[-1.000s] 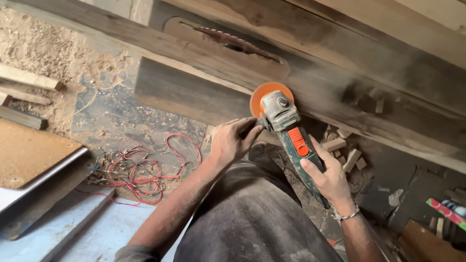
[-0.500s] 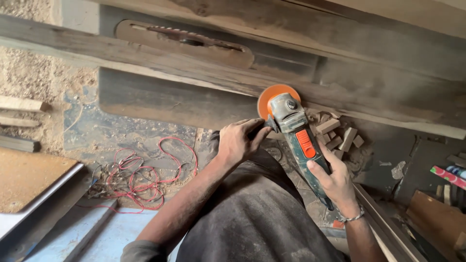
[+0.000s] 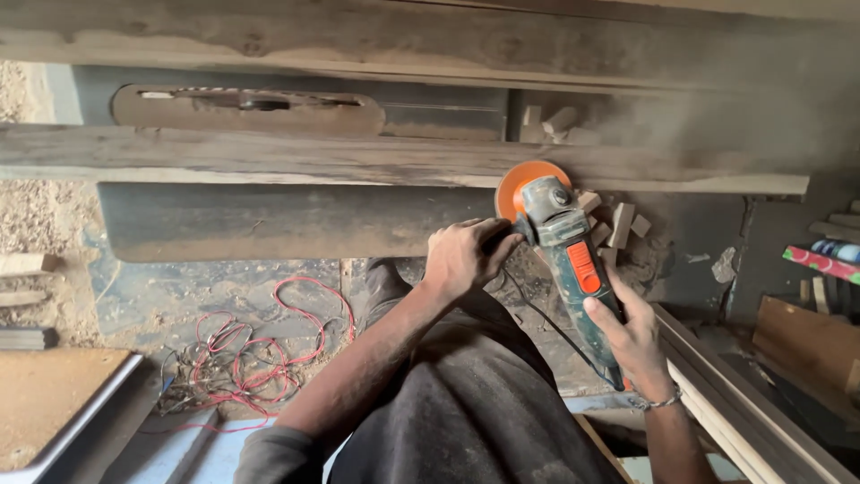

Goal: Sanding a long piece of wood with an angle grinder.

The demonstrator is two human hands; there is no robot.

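Observation:
A dark green angle grinder (image 3: 573, 251) with an orange switch and an orange sanding disc (image 3: 518, 182) is pressed against the lower edge of a long wooden plank (image 3: 269, 159). My left hand (image 3: 468, 257) grips the side handle by the grinder's head. My right hand (image 3: 629, 333), with a metal bracelet at the wrist, holds the rear body. Dust drifts off to the right of the disc. The plank lies across a saw table whose circular blade (image 3: 242, 99) shows in a slot behind it.
Red and dark tangled wires (image 3: 251, 354) lie on the dusty floor at left. Small wood offcuts (image 3: 623, 224) are piled right of the disc. A board (image 3: 54, 403) sits at lower left, wooden strips (image 3: 743, 403) at lower right, sawdust (image 3: 36, 211) at far left.
The grinder and both hands have shifted rightward along the plank's edge. The view has turned so the plank now runs level. More dust hangs at the upper right.

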